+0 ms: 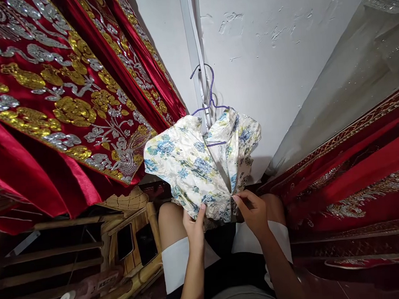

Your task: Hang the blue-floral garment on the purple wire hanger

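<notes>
A short-sleeved white blouse [189,156] with blue and yellow flowers hangs on a purple hanger [211,89] in front of me. Its front is open from the collar down to a point near the hem, where the two edges meet. With thumb on top and the other fingers behind the cloth, my left hand [194,222] holds the lower left hem. At the front opening, my right hand [251,209] pinches a small piece at the meeting edges, probably a zipper pull or fastener, too small to make out. Below the blouse are my knees.
Red drapery with gold and silver sequins [74,111] hangs at left. More red embroidered cloth [360,186] and sheer white fabric [344,72] are at right. A bamboo seat [138,271] at lower left bears two dark phones [146,243] and a pink bottle [93,288].
</notes>
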`<state>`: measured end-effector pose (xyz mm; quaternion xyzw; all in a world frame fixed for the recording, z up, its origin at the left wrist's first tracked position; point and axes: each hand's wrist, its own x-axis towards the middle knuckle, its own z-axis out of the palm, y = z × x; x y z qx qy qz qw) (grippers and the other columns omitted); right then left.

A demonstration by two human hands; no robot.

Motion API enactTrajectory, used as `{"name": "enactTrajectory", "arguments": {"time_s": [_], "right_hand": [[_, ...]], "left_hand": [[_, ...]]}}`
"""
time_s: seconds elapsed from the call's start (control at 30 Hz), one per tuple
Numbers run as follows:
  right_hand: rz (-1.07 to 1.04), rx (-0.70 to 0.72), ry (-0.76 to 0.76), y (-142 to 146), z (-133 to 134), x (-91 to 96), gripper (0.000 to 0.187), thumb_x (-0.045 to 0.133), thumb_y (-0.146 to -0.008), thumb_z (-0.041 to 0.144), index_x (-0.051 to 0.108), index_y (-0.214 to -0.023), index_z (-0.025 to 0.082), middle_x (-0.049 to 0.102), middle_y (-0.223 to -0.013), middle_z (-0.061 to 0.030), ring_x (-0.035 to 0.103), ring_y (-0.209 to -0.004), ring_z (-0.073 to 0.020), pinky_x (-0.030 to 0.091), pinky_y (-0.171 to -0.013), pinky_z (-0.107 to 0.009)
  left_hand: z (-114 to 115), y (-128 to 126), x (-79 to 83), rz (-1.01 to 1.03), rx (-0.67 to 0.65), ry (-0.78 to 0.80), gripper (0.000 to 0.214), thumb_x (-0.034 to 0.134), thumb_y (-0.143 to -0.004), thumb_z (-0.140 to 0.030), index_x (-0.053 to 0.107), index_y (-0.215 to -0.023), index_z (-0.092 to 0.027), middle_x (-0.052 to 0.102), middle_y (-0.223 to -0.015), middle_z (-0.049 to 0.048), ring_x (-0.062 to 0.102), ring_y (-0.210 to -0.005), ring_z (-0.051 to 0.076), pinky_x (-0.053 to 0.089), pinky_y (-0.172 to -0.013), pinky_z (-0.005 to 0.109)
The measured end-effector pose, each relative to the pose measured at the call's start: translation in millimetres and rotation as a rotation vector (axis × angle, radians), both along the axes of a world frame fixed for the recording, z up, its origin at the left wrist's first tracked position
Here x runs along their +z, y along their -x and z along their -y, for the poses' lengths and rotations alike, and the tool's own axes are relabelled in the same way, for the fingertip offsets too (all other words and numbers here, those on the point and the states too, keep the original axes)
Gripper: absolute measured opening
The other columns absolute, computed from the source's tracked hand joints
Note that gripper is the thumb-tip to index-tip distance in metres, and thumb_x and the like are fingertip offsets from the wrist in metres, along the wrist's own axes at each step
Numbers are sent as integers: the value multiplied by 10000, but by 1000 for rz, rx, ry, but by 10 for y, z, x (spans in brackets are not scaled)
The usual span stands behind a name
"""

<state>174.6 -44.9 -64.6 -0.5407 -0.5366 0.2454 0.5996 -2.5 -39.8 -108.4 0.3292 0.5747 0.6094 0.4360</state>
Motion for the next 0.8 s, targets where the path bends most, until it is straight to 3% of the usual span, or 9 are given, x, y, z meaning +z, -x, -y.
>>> {"name": "enactTrajectory", "arguments": {"time_s": [0.07,0.13,0.17,0.23,0.3,0.37,0.5,0.8], "right_hand": [[-15,9,-9,-1,2,-8,235,648,-924,375,707,-760,217,665,-694,-41,611,-662,-201,502,-610,-327],[-34,22,-18,10,2,-21,241,635,-937,381,706,-776,217,666,-703,-45,614,-663,-202,503,-602,-324],[-39,28,-22,19,2,-27,235,633,-939,379,706,-785,217,667,-705,-44,615,-664,-200,503,-600,-321],[-34,37,-30,36,1,-29,218,635,-937,372,702,-796,219,669,-707,-39,618,-662,-196,502,-601,-316],[-14,56,-35,49,2,-11,206,638,-931,369,699,-799,222,682,-716,-38,631,-671,-198,507,-610,-316],[2,80,-51,54,4,21,196,641,-925,361,697,-796,226,694,-716,-36,645,-676,-200,514,-617,-316],[1,107,-96,49,11,73,165,648,-923,325,704,-802,226,700,-704,-29,643,-655,-189,512,-615,-307],[50,80,-75,15,-49,160,189,633,-924,348,692,-779,242,686,-698,-24,636,-661,-202,509,-630,-326]], "left_hand": [[39,-59,76,-124,220,-126,594,765,-816,-493,520,-1285,-224,586,-1319,117,564,-1272,281,445,-1095,417],[86,-168,164,-268,321,-293,462,733,-866,-413,516,-1237,-244,536,-1309,98,519,-1295,254,404,-1124,405],[106,-234,204,-332,281,-367,370,712,-888,-372,539,-1189,-244,537,-1277,91,520,-1282,245,394,-1128,403],[125,-370,272,-417,77,-444,221,673,-920,-314,585,-1108,-237,565,-1200,87,547,-1229,242,407,-1110,405],[111,-474,323,-437,-104,-427,184,651,-933,-294,612,-1101,-230,598,-1147,91,578,-1165,244,443,-1058,397],[73,-524,362,-427,-193,-398,156,634,-942,-289,628,-1084,-225,626,-1077,83,607,-1075,235,479,-979,368],[12,-507,422,-435,-294,-414,68,599,-952,-260,638,-994,-224,644,-912,41,623,-876,193,494,-842,305],[95,-540,474,-348,-345,-310,105,596,-939,-266,610,-1028,-213,645,-929,35,621,-845,170,489,-800,266]]}}
